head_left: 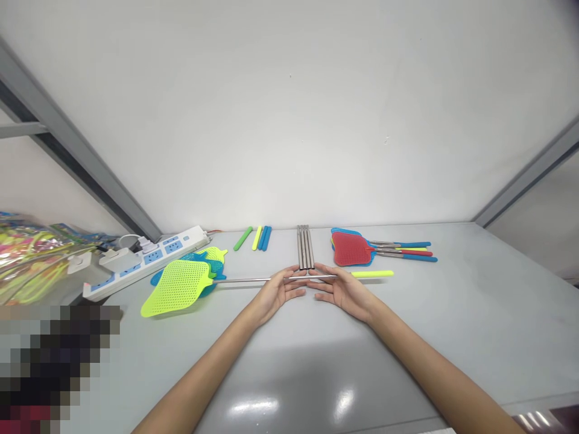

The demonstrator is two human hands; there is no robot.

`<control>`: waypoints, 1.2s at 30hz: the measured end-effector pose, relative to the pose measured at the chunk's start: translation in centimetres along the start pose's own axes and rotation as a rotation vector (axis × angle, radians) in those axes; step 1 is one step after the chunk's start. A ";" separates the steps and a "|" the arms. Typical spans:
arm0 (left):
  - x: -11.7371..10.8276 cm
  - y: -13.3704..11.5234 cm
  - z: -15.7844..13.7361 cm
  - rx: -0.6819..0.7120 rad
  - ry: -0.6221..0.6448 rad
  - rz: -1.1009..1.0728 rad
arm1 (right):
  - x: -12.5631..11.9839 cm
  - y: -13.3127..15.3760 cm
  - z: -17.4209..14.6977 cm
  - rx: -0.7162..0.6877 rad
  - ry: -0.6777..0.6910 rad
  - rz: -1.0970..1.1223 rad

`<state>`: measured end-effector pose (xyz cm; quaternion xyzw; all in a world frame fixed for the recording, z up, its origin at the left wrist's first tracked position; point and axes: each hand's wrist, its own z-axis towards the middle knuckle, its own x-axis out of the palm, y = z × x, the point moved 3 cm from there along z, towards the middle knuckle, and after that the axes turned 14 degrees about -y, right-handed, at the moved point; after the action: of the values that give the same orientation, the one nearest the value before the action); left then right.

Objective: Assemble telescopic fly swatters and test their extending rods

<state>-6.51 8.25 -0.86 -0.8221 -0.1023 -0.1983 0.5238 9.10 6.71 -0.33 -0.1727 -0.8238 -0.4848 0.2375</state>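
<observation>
A yellow-green fly swatter [178, 288] lies crosswise in front of me, its long metal rod extended, its perforated head to the left and its yellow handle to the right. My left hand [277, 295] is around the middle of the rod, thumb above and fingers below. Further along, my right hand [348, 294] has the rod between thumb and fingers, close to the handle. The fingertips of both hands nearly meet. Just beyond them, several bare metal rods [305, 247] stand side by side on the table, pointing away from me.
Loose blue swatter heads [192, 265] lie partly under the held one. Green [243, 239], yellow [257, 237] and blue handles [265, 239] rest near the wall. Several swatters with a red one on top [350, 249] are stacked right. A power strip [149, 259] and plastic-wrapped items [31, 259] sit left.
</observation>
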 end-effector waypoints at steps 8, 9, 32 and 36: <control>-0.1 0.0 0.0 0.000 -0.034 -0.006 | 0.0 0.0 0.0 -0.015 -0.035 -0.023; -0.1 0.0 0.0 0.000 -0.033 -0.004 | -0.1 0.0 0.0 -0.017 -0.039 -0.021; -0.2 0.1 0.2 0.014 -0.036 0.022 | -0.2 -0.2 0.1 -0.028 -0.040 -0.021; -0.1 0.0 0.2 0.015 -0.024 0.023 | -0.2 -0.3 0.0 -0.061 -0.034 -0.039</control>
<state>-6.57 8.38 -1.02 -0.8216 -0.1008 -0.1815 0.5310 9.09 6.58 -0.60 -0.1717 -0.8158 -0.5114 0.2086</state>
